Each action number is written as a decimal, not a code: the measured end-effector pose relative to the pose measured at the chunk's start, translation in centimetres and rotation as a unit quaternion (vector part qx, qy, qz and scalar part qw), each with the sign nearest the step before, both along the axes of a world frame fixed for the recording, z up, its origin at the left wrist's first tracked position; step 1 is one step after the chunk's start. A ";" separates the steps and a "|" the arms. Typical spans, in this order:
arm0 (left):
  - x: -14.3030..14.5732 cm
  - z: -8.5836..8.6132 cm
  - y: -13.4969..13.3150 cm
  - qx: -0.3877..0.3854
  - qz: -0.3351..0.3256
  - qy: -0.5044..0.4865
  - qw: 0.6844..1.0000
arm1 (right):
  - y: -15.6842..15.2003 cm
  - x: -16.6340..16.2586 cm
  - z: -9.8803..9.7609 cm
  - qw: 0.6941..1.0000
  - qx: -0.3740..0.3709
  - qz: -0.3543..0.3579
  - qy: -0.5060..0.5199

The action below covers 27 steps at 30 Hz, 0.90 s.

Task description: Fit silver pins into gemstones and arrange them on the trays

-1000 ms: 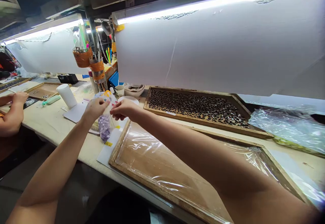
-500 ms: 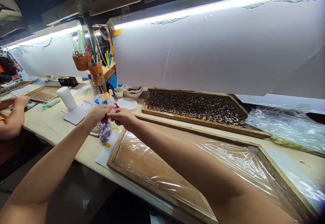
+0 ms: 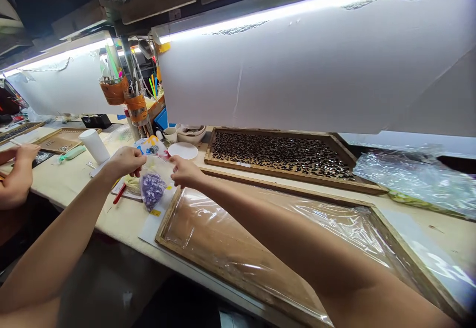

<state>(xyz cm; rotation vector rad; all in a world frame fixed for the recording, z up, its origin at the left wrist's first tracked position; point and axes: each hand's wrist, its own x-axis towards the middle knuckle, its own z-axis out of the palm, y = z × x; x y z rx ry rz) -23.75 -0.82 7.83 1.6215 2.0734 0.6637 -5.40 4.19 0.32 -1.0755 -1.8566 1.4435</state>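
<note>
A clear plastic bag (image 3: 152, 191) with small purple pieces in its lower part hangs between my hands. My left hand (image 3: 128, 162) is closed, its thumb and finger pinching the bag's top left corner. At the top right corner, my right hand (image 3: 183, 171) grips the bag with curled fingers. The top edge is stretched between the two hands. Just below and left of the bag lie a red-handled tool (image 3: 119, 193) and a pad or booklet, partly covered by my left hand.
A wooden frame covered in clear film (image 3: 238, 238) lies in front of me. Behind it stands a tray of small dark pieces (image 3: 275, 154). A white disc (image 3: 183, 151), a bowl (image 3: 190, 133) and a white cylinder (image 3: 94, 146) are nearby. Another person's hand (image 3: 25, 153) works at far left.
My hands were together above the bag; now they are apart, left hand moved left, and the bag's top is spread between them. The view has shifted slightly.
</note>
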 end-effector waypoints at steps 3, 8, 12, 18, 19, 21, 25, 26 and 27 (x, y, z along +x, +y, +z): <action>0.3 1.9 0.9 0.042 0.005 0.069 0.997 | -0.4 -1.7 0.0 1.000 -0.005 0.012 0.027; 2.0 2.3 0.4 0.111 -0.011 0.185 0.976 | -0.8 -2.3 -1.3 0.998 -0.058 0.023 0.019; 6.2 0.2 -2.6 0.204 -0.149 0.337 0.907 | -1.9 -1.3 -1.4 0.996 -0.082 0.026 0.039; 8.0 -1.0 -3.8 0.011 -0.241 0.445 0.863 | -3.2 -0.5 -0.5 0.990 -0.123 0.015 0.069; 7.6 -1.1 -3.5 -0.033 -0.236 0.453 0.859 | -3.5 -0.2 -0.5 0.990 -0.129 0.013 0.060; 6.7 -1.3 -2.9 -0.099 -0.231 0.465 0.849 | -4.6 1.1 -0.3 0.991 -0.126 0.017 0.045; 5.3 -2.1 -1.9 -0.175 -0.179 0.496 0.831 | -8.6 6.1 0.2 0.997 -0.022 0.070 -0.038; 5.0 -2.2 -1.6 -0.181 -0.162 0.502 0.830 | -9.8 7.8 0.2 0.992 0.033 0.092 -0.077; 4.7 -2.3 -1.3 -0.186 -0.147 0.505 0.830 | -11.1 9.6 0.1 0.985 0.087 0.111 -0.103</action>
